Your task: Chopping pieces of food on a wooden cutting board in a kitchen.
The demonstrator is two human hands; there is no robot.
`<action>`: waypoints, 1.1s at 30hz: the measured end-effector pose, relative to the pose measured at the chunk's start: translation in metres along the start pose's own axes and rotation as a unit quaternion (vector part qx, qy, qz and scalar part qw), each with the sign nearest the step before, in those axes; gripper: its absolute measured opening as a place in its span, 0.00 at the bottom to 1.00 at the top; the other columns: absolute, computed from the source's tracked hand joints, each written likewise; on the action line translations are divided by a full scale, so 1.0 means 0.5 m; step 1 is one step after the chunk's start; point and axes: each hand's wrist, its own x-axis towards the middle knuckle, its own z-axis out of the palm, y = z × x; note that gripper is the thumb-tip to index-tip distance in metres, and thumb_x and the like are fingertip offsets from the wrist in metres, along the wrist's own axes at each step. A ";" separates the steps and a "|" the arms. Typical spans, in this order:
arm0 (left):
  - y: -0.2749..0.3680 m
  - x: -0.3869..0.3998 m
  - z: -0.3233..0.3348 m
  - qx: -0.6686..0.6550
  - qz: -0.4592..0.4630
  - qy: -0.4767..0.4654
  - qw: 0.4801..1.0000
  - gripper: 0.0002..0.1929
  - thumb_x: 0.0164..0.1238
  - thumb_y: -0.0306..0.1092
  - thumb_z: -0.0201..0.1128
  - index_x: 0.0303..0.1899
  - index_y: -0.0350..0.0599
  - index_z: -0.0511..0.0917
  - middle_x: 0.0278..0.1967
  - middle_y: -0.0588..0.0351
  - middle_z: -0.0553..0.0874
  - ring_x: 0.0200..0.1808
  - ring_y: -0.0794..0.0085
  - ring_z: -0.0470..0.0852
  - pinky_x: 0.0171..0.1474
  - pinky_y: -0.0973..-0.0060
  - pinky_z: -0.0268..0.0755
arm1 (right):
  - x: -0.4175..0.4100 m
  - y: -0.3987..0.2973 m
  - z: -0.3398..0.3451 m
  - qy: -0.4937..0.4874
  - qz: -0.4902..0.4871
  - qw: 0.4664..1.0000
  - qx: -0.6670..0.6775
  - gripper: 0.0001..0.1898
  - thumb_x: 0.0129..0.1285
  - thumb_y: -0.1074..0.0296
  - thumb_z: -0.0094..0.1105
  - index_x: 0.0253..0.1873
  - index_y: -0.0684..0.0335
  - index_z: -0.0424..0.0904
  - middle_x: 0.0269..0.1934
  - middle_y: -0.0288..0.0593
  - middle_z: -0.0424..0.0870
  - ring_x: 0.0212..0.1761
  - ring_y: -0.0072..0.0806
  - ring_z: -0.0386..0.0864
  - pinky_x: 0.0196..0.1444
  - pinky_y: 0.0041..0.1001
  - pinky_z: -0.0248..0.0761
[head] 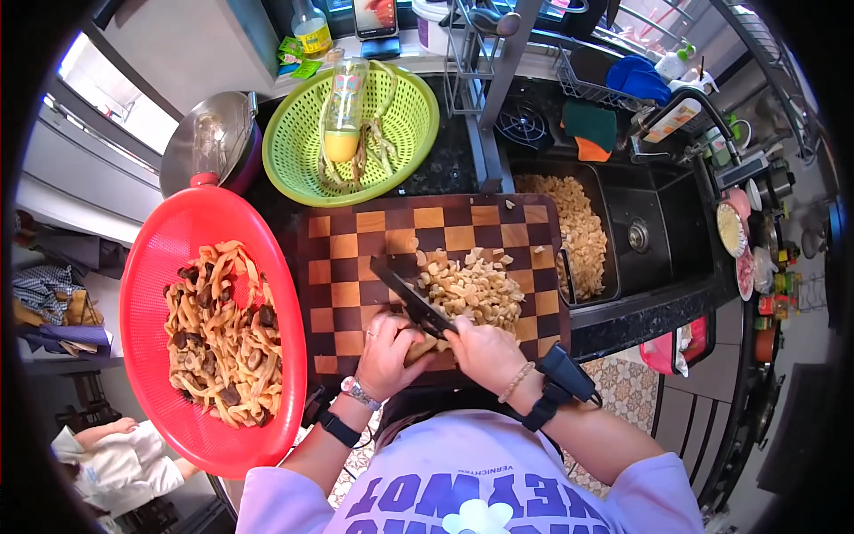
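My right hand grips a dark-bladed kitchen knife, its blade slanting away to the upper left. With bent fingers, my left hand presses a pale yellow-brown piece of food to the checkered wooden cutting board. The near end of the blade is close beside that piece; whether it touches is hidden by my fingers. A heap of chopped pale pieces lies on the board just right of the blade. Several loose bits are scattered near the board's far and right edges.
A red colander on the left holds pale strips with dark chunks. Behind the board, a green basket contains a baby bottle and stalks. Chopped pieces fill the sink's left part. A metal rack post rises behind. Another person is at lower left.
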 end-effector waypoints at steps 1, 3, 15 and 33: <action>-0.007 -0.007 0.005 0.003 -0.002 0.002 1.000 0.18 0.46 0.32 0.79 0.37 0.45 0.78 0.40 0.51 0.76 0.47 0.53 0.76 0.52 0.60 0.70 | -0.001 0.002 -0.011 -0.010 0.011 1.000 -0.007 0.13 0.74 0.58 0.50 0.41 0.62 0.73 0.22 0.55 0.83 0.25 0.53 0.84 0.29 0.48 0.78; -0.014 -0.014 0.011 -0.004 -0.013 0.019 1.000 0.18 0.48 0.28 0.77 0.40 0.44 0.77 0.43 0.49 0.77 0.50 0.50 0.76 0.53 0.58 0.71 | -0.003 0.004 -0.035 -0.014 0.017 1.000 -0.016 0.13 0.74 0.58 0.50 0.41 0.62 0.73 0.21 0.55 0.82 0.25 0.53 0.84 0.29 0.48 0.78; -0.021 -0.023 0.020 -0.024 -0.058 0.061 0.996 0.09 0.52 0.23 0.71 0.36 0.42 0.81 0.43 0.49 0.81 0.46 0.52 0.78 0.50 0.61 0.74 | -0.065 -0.035 -0.064 -0.051 -0.041 0.995 -0.073 0.08 0.72 0.65 0.51 0.39 0.61 0.71 0.20 0.51 0.82 0.23 0.48 0.84 0.24 0.45 0.76; -0.019 -0.027 0.008 -0.048 -0.043 0.077 0.995 0.08 0.52 0.22 0.71 0.34 0.42 0.82 0.40 0.50 0.83 0.44 0.54 0.80 0.48 0.63 0.74 | -0.065 -0.044 -0.050 -0.092 -0.001 0.994 -0.051 0.12 0.73 0.61 0.51 0.39 0.63 0.70 0.21 0.53 0.82 0.25 0.52 0.83 0.28 0.48 0.76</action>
